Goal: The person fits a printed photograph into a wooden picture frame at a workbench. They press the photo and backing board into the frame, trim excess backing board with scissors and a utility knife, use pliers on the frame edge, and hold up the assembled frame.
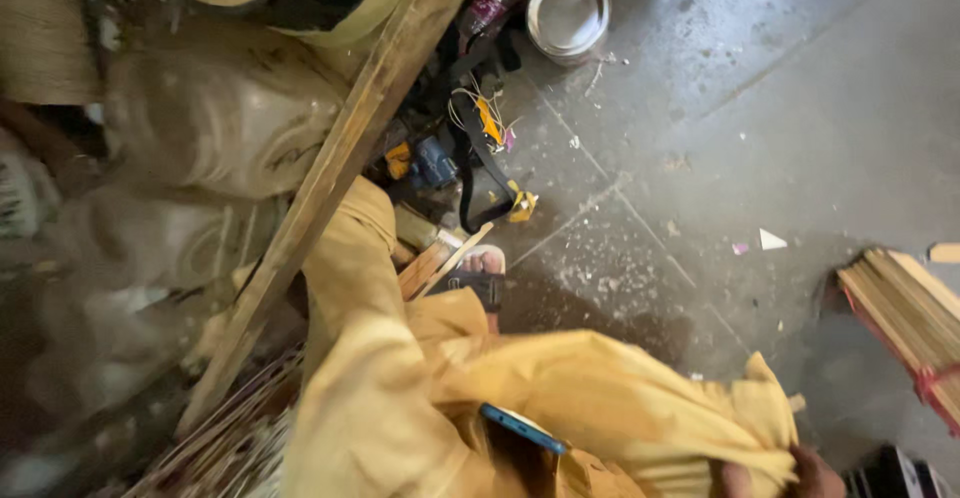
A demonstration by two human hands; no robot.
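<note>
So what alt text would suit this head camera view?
Looking down, a person in yellow clothing reaches the left sleeve toward wood strips by a sandalled foot. A hand grips the cloth's edge; a metal tin sits on the dusty floor.

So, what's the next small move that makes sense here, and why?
Probably a short lift of the thin wooden strips clear of the sandalled foot. The left sleeve already reaches down to them, though its cuff hides the hand. The right hand is busy bunching the yellow garment, so it looks unavailable.
</note>
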